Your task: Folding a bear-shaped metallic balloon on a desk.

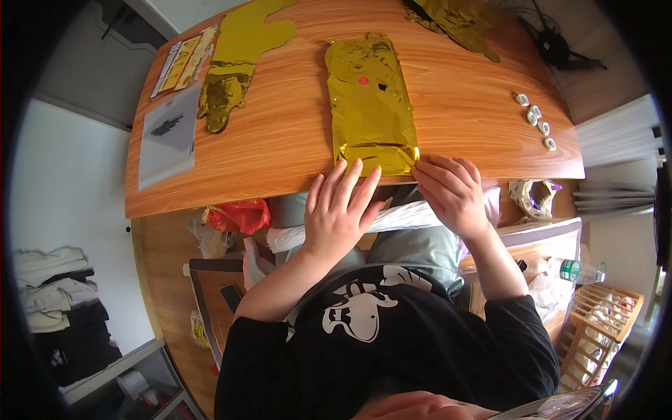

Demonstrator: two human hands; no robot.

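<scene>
A gold foil balloon (371, 105) lies flat and long on the wooden table, its near end reaching the front edge. Near its middle is a small red dot, with a dark spot beside it. My left hand (336, 210) has its fingers spread, the tips resting on the balloon's near left end. At the near right corner, the fingers of my right hand (451, 192) are bent together and appear to pinch the foil; its thumb is hidden.
Another gold foil balloon (234, 66) lies at the left, near a clear plastic sleeve (168, 136) and a yellow printed packet (183, 63). More gold foil (455, 24) lies at the far right. Several small white rolls (533, 115) sit by the right edge of the wooden table (280, 154).
</scene>
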